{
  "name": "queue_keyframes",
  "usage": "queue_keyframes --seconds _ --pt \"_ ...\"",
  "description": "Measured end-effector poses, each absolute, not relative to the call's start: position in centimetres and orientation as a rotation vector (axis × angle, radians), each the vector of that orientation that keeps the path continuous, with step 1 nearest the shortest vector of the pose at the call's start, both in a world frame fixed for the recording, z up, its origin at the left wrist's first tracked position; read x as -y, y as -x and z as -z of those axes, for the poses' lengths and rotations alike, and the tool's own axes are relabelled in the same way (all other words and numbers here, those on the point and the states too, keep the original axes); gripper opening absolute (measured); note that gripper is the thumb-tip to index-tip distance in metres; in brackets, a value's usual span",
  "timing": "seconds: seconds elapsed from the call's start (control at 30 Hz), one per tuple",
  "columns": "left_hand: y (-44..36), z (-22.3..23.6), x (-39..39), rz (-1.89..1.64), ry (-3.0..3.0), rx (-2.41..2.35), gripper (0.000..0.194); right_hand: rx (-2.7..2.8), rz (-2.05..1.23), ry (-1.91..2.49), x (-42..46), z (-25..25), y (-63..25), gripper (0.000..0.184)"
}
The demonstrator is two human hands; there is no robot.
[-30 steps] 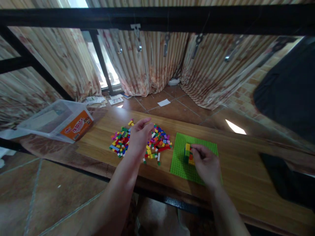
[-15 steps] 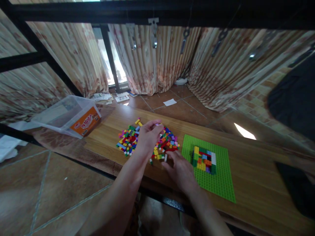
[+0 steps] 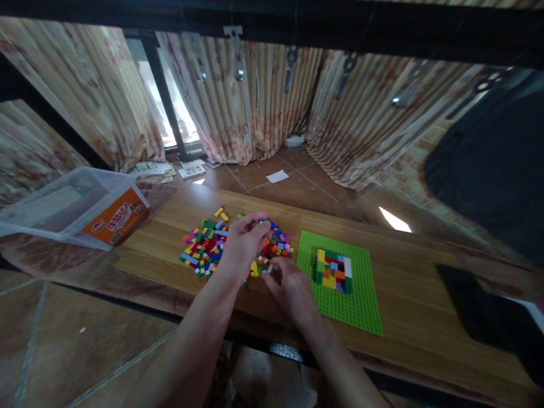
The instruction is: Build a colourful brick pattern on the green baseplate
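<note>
A pile of loose, many-coloured toy bricks (image 3: 204, 249) lies on the wooden bench. My left hand (image 3: 244, 241) is over the pile's right side, fingers bent and closed together; whatever they may hold is hidden. Close to the pile's near right edge, my right hand (image 3: 292, 286) pinches a small white brick (image 3: 270, 269) between thumb and forefinger. To the right of that hand lies a green studded baseplate (image 3: 361, 309). On it sits a low, square brick build (image 3: 334, 272) with yellow, green, red, white, orange and blue pieces.
A clear plastic box (image 3: 68, 209) with an orange label stands at the bench's left end. A black flat object (image 3: 476, 311) lies at the right. Above runs a dark bar (image 3: 272, 25) with hanging metal clips. Papers (image 3: 153, 170) lie on the floor beyond.
The view has turned right, so everything sits further left. My right hand keeps its pinch on the white brick, and its fingertips are closer to the left hand. The build looks the same.
</note>
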State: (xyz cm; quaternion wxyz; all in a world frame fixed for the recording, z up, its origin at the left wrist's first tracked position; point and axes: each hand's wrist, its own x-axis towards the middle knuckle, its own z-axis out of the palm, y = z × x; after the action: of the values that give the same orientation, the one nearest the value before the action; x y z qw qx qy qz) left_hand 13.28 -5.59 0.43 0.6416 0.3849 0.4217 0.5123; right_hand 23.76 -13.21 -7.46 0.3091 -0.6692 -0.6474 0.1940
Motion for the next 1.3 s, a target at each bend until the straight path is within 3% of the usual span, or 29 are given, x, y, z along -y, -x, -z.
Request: queue_keyframes --seconds 0.2,0.37,0.7,1.3 --pt "-13.5 0.1 5.7 -1.051 -1.076 -1.057 0.033 1.501 -0.565 1.724 14.1 5.6 -27.6 0.022" --pt "-14.6 1.7 6.4 -0.819 -1.552 -1.107 0.025 1.166 -0.605 1.782 15.2 5.2 -33.1 0.037" --pt "-17.9 3.2 10.6 -0.157 -2.090 -1.146 0.040 1.424 -0.430 2.051 15.2 5.7 -34.7 0.021" --pt "-18.5 3.9 11.1 -0.193 -2.324 -1.113 0.047 1.280 -0.383 2.089 16.3 5.5 -36.2 0.026"
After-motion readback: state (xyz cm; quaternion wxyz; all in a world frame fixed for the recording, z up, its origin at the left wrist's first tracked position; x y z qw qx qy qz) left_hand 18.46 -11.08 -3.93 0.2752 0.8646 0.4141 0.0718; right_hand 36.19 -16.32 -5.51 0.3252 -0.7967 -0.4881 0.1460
